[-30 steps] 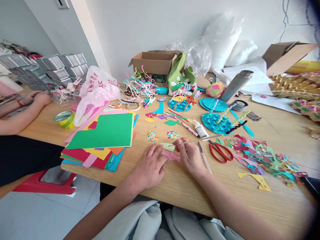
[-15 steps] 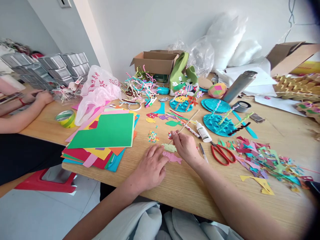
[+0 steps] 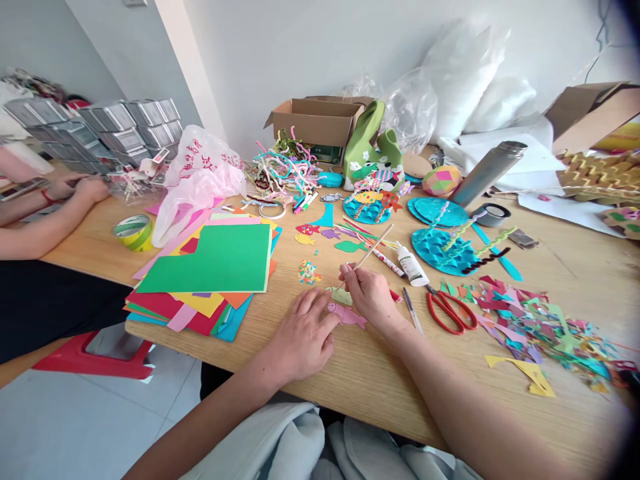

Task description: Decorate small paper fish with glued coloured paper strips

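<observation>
Surface (image 3: 360, 373) of pale wood stands against a white wall. At its left edge another person's hands (image 3: 75, 190) are partly cut off. Coloured paper sheets (image 3: 215, 260) overhang the near edge. Mid-edge, the left hand (image 3: 300, 337) lies flat, fingers apart, on a pink paper fish (image 3: 350, 317). The right hand (image 3: 370, 297) pinches a wooden stick (image 3: 373, 247). Paper scraps (image 3: 530, 320) blur towards the right edge.

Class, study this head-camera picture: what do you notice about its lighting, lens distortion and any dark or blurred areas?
Head view: soft, even daylight, faint shadows under the left hand and right hand; wide lens bows the table edge and smears the paper scraps at right; right corners fade to black; the centre is sharp, the thin stick crisp.
</observation>
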Demonstrator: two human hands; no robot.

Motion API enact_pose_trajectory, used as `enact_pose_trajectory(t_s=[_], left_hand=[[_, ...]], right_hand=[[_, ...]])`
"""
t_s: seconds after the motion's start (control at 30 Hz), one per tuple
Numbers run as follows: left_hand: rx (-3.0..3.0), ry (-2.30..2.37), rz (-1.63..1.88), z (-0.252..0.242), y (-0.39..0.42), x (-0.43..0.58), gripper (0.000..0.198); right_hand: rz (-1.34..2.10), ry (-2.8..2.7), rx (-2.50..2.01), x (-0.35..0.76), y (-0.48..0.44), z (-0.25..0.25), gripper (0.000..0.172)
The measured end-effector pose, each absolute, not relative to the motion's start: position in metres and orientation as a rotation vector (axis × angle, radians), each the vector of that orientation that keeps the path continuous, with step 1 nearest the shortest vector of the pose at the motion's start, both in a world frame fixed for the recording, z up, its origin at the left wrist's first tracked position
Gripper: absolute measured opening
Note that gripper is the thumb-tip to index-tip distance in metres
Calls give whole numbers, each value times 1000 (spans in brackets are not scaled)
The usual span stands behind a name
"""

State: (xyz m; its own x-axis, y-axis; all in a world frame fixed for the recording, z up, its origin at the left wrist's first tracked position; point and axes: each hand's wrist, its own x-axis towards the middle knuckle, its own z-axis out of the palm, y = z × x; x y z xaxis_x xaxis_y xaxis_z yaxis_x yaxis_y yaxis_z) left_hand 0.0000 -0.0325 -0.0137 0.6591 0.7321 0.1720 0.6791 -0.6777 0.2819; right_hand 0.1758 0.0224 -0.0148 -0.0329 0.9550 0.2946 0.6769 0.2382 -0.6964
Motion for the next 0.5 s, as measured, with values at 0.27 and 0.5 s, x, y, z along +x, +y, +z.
enact_pose_trajectory(t_s=[0.27, 0.5], left_hand=[[2687, 1154, 411, -16, -33, -1, 28], [2688, 1137, 403, -14, -33, -1, 31]], right_hand=[[640, -1484, -1472, 182, 21, -10, 57], [713, -1462, -1452, 194, 7, -1, 52]])
